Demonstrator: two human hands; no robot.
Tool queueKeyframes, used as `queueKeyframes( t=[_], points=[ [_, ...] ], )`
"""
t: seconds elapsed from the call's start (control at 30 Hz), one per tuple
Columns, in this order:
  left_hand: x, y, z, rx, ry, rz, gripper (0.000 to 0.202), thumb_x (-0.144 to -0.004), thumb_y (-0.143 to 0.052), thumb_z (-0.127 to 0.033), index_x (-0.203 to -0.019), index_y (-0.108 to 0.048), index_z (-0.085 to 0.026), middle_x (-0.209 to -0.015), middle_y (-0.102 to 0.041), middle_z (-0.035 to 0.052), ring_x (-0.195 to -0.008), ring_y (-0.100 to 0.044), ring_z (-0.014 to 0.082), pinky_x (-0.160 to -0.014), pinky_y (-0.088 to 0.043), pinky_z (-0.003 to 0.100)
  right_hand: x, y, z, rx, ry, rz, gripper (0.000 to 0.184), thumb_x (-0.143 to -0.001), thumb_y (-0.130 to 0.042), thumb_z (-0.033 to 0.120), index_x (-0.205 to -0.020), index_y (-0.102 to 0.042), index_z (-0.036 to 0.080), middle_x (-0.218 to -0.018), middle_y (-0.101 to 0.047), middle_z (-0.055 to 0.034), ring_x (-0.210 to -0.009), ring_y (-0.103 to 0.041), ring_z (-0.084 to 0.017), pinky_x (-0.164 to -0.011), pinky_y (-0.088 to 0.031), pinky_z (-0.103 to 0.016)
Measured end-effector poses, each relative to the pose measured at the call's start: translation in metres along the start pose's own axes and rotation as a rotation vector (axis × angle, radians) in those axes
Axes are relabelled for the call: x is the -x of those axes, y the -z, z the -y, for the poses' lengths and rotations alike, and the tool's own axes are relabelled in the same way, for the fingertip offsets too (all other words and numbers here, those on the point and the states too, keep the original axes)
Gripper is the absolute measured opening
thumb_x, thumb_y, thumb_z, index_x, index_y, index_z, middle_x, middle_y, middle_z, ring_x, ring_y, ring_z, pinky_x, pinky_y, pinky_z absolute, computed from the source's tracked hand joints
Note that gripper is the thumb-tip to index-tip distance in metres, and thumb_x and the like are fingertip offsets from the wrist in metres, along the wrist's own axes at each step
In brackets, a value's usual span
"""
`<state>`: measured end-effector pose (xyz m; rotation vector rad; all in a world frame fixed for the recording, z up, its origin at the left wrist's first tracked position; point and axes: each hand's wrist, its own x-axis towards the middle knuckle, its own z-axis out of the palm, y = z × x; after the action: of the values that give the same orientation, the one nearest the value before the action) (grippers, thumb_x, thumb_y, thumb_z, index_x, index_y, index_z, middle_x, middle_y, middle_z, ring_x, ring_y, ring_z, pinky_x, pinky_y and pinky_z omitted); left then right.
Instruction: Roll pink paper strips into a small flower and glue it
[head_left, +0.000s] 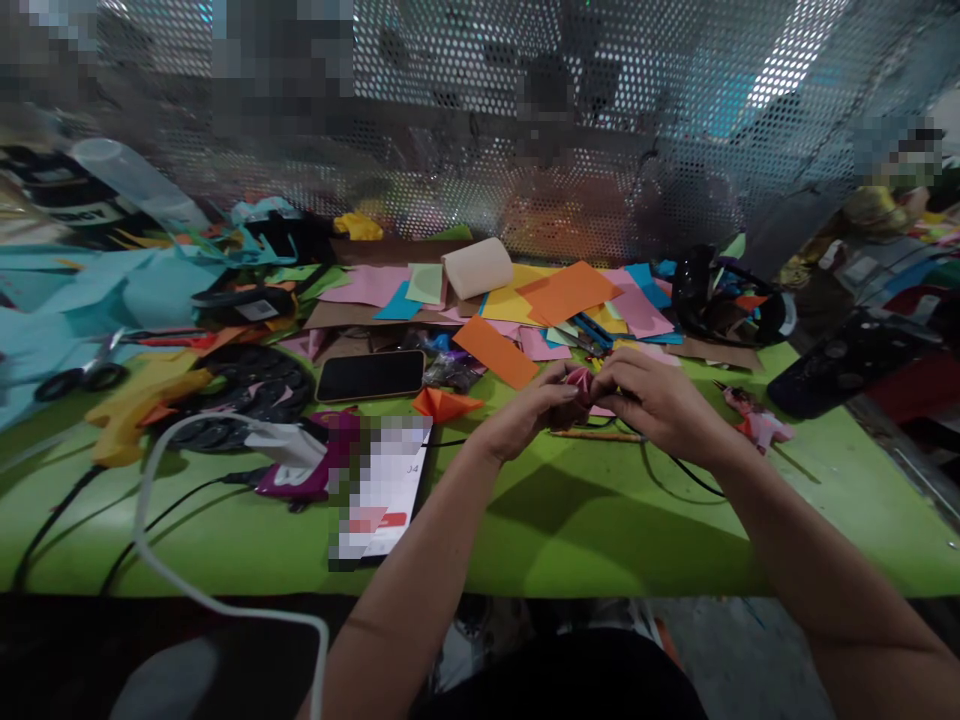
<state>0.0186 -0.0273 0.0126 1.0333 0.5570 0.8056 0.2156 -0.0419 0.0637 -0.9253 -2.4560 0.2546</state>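
Over the near middle of the green table (600, 550), the 2 hands meet at a piece of folded pink paper (579, 381), the left hand (529, 412) holding it with curled fingers and the right hand (651, 402) pinching narrowly at its right side. Just left of them lies 1 folded orange piece (444, 403), with an orange strip (495, 352) beyond it on the far side. Farther left are a dark-screened phone (371, 377) and a yellow glue gun (135, 412).
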Motion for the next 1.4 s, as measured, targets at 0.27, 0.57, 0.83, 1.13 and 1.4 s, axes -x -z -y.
queueKeyframes(
  t=[0.27,0.57,0.83,1.13,1.4],
  points=[
    [0.0025,0.0015,0.0006,0.062,0.026,-0.011,0.036,-0.070,-0.073,-0.035,-0.099,-0.057,-0.022,-0.085,-0.057,-0.0014,-0.074,-0.057,0.0111,-0.065,-0.039,0.023,0.0003,-0.0007,0.0001,-0.014,0.010,-0.017,0.009,-0.095,-0.054,0.014,-0.092,-0.060,0.019,-0.094,-0.063,-0.0070,-0.088,-0.060,-0.020,-0.077,-0.046,-0.031],
    [0.0017,-0.0026,-0.0025,0.151,0.073,-0.054,0.042,-0.064,-0.077,-0.035,-0.099,-0.058,-0.021,-0.090,-0.060,-0.0017,-0.080,-0.063,0.0114,-0.064,-0.041,0.019,0.0010,0.0002,0.0020,0.002,-0.017,0.007,0.009,-0.095,-0.052,0.016,-0.091,-0.060,0.018,-0.093,-0.062,-0.0079,-0.087,-0.059,-0.020,-0.077,-0.046,-0.031],
    [0.0013,-0.0021,-0.0002,0.221,0.076,-0.063,0.039,-0.066,-0.076,-0.034,-0.098,-0.058,-0.021,-0.089,-0.062,-0.0016,-0.078,-0.064,0.0115,-0.063,-0.042,0.019,0.0012,-0.0004,0.0034,0.014,-0.031,0.022,0.009,-0.095,-0.052,0.017,-0.093,-0.061,0.019,-0.095,-0.062,-0.0084,-0.089,-0.059,-0.021,-0.078,-0.046,-0.031],
    [0.0001,0.0009,0.0027,0.280,0.066,-0.048,0.040,-0.067,-0.074,-0.034,-0.102,-0.059,-0.021,-0.089,-0.063,-0.0005,-0.076,-0.063,0.0120,-0.060,-0.042,0.019,0.0006,-0.0011,0.0034,0.017,0.000,0.014,0.009,-0.096,-0.052,0.017,-0.095,-0.061,0.018,-0.096,-0.062,-0.0079,-0.089,-0.059,-0.020,-0.078,-0.048,-0.031],
    [-0.0004,0.0000,0.0018,0.260,0.068,-0.059,0.039,-0.066,-0.076,-0.034,-0.099,-0.061,-0.021,-0.087,-0.063,-0.0008,-0.075,-0.062,0.0112,-0.061,-0.042,0.019,0.0002,0.0007,0.0025,-0.038,0.018,-0.006,0.012,-0.096,-0.052,0.016,-0.097,-0.064,0.019,-0.097,-0.064,-0.0078,-0.090,-0.061,-0.020,-0.078,-0.049,-0.031]
  ],
)
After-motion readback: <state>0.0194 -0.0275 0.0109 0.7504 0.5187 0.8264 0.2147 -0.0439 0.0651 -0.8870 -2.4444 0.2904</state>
